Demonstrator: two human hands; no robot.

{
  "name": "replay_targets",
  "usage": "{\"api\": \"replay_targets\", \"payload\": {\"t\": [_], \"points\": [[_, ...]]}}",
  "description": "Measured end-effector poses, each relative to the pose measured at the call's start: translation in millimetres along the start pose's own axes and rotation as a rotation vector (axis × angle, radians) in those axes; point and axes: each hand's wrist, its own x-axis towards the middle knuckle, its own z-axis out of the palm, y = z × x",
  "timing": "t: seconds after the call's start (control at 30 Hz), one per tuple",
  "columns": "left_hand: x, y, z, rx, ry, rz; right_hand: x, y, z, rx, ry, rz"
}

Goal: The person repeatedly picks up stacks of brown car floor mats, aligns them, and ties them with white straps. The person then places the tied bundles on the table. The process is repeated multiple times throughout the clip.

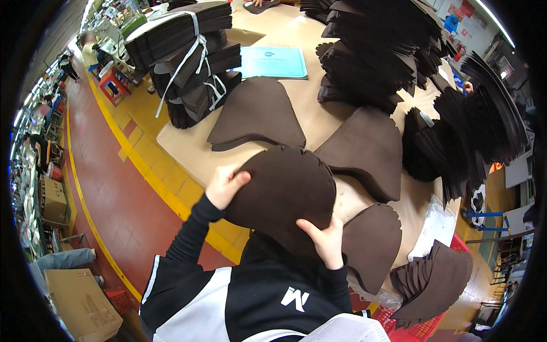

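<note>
Between my two hands is a dark brown cut panel (282, 194) with a rounded, notched edge, held in front of my body over the table's near edge. My left hand (225, 185) grips its left side, thumb on top. On its lower right side my right hand (326, 239) is closed the same way, fingers underneath and hidden. Just beyond lies a stack of similar brown panels (259, 111). A second stack (370, 148) sits to the right, and a third pile (373, 245) is beside my right hand. Whether I hold one layer or several, I cannot tell.
Tall stacks of dark panels, some tied with white strips (199, 51), stand at the far left and far right (370, 57) of the beige table (319, 108). A light blue booklet (273, 61) lies between them. Fanned pieces (433, 282) rest over a red crate (413, 326).
</note>
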Motion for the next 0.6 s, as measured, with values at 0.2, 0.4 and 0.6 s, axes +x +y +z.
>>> {"api": "replay_targets", "payload": {"t": [0.2,0.4,0.6], "points": [[75.3,-3.4,-25.9,0.537,0.046,0.362,22.4,65.3,16.3,-0.165,-0.046,0.302],[144.0,-45.4,27.0,0.834,-0.366,0.488,24.5,67.7,14.0,0.077,-0.11,0.342],[177.7,-32.4,28.4,0.865,-0.679,0.311,22.5,56.9,15.0,0.06,-0.109,0.327]]}}
